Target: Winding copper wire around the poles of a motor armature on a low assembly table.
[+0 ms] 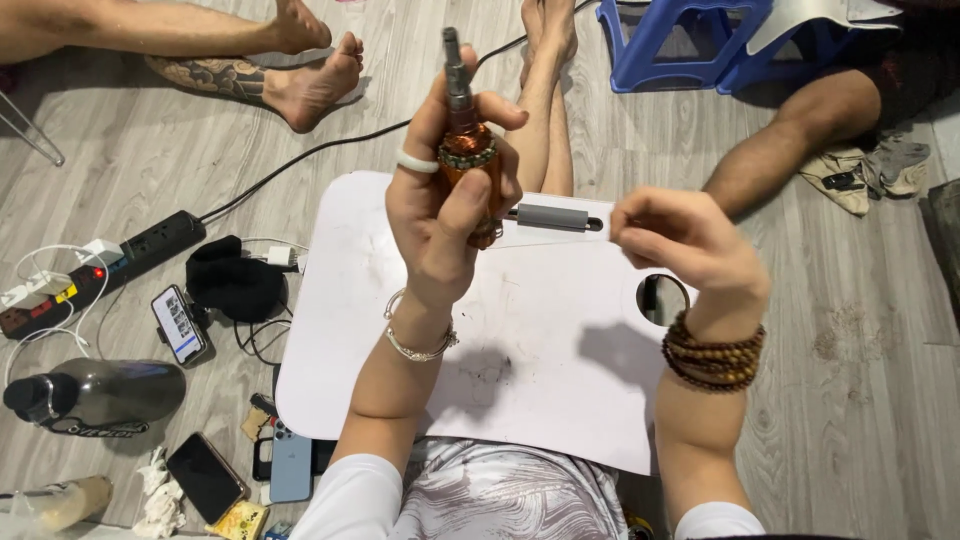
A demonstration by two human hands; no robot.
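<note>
A copper-wound rotor point(467, 150) with a steel shaft stands upright in the left hand point(445, 205), fingers wrapped around it, above a white lap desk point(520, 350). The right hand point(685, 245) hovers beside it, fingertips pressed together, near a grey handle point(553, 217).

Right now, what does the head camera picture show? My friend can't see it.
A person's left hand holds up a small copper-wound motor part with a metal shaft, over a white lap table. The right hand pinches something too small to tell, near a grey cylinder. Phones and a dark bottle lie on the wood floor.
</note>
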